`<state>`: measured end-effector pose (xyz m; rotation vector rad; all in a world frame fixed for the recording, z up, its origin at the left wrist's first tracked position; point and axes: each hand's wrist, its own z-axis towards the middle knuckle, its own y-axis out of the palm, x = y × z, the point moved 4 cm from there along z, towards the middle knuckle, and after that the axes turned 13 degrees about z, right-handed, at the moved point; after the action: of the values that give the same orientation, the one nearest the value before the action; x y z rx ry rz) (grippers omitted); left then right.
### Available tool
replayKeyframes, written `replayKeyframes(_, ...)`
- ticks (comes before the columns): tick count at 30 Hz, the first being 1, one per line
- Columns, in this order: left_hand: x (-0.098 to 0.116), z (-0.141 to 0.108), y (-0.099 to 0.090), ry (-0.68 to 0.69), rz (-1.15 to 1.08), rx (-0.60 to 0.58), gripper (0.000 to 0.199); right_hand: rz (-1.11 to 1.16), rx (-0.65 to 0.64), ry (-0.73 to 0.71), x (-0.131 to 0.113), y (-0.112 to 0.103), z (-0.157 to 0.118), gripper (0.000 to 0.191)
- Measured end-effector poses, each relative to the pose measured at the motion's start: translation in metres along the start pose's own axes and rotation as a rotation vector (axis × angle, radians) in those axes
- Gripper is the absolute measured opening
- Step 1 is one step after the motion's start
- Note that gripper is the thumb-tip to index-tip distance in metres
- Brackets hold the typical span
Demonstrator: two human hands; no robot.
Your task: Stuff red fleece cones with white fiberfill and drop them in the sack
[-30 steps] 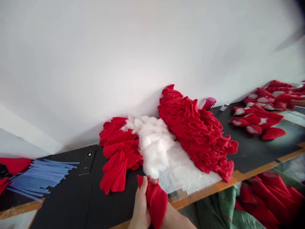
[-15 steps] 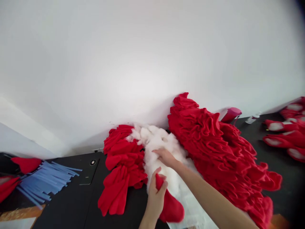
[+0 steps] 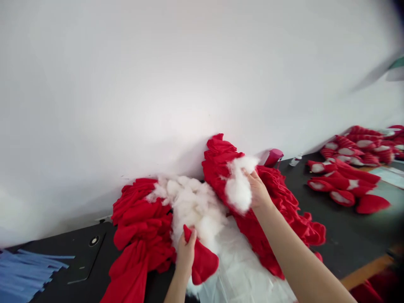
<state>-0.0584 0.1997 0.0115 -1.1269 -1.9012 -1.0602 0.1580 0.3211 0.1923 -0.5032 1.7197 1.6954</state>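
While the left hand grips a red fleece stocking, long way slanting tip up-left, the right hand pinches a wad of white stuffing.

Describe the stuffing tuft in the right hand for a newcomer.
On the black worktable, a left red fabric heap and a right red fabric heap flank a mound of white stuffing. Over the right heap, the right hand holds a small tuft of stuffing, the only white clump apart from the mound.
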Motion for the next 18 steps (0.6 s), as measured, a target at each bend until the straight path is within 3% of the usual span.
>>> replayKeyframes(3,0.027,-0.015,-0.008,0.028,-0.086,0.007,0.035,-0.227,-0.066,0.272,-0.014,-0.015,-0.044,0.034)
replayKeyframes(6,0.050,-0.029,-0.009,0.012,-0.275,-0.124,0.038,-0.393,-0.149,0.585,0.000,-0.040,-0.113,0.031)
replayKeyframes(8,0.060,-0.037,-0.010,-0.001,-0.318,-0.166,0.038,-0.456,-0.202,0.683,0.016,-0.051,-0.158,0.025)
replayKeyframes(11,0.068,-0.051,-0.005,0.001,-0.319,-0.197,0.038,-0.478,-0.152,0.625,0.038,-0.054,-0.206,0.026)
replayKeyframes(14,0.068,-0.067,0.006,0.012,-0.296,-0.222,0.039,-0.615,-0.216,0.524,0.053,-0.034,-0.230,0.025)
replayKeyframes(18,0.060,-0.090,0.019,0.052,-0.293,-0.230,0.047,-1.034,-0.311,0.110,0.061,-0.002,-0.241,0.017)
